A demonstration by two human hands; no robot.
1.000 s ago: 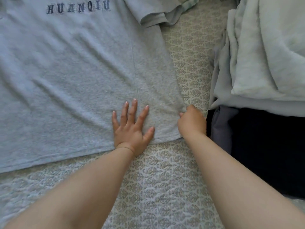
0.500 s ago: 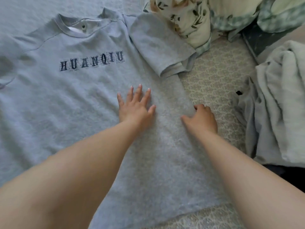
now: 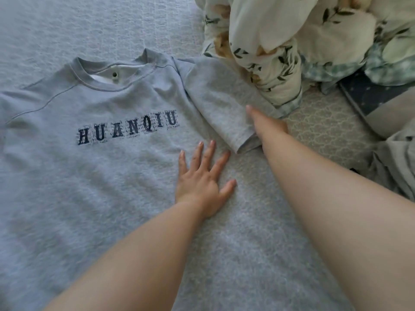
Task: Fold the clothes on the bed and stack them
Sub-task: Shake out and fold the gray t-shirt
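A grey T-shirt point(image 3: 107, 176) with dark "HUANQIU" lettering lies spread front-up on the bed, collar at the far side. My left hand point(image 3: 202, 182) rests flat on the chest part, fingers spread, just below the right sleeve. That short sleeve point(image 3: 224, 104) lies angled out over the shirt's side. My right hand point(image 3: 267, 125) is at the sleeve's hem. Its thumb lies on top of the cloth and its fingers are hidden under the edge, pinching it.
A crumpled floral quilt point(image 3: 280, 41) is heaped at the far right, touching the sleeve. A dark patterned item point(image 3: 368, 95) lies beside it. Pale grey clothes point(image 3: 399, 158) are bunched at the right edge. Patterned bedsheet point(image 3: 318, 124) shows between them and the shirt.
Both hands have slid from the shirt's bottom hem up along its right side. The left now lies on the chest part and the right has reached the sleeve hem.
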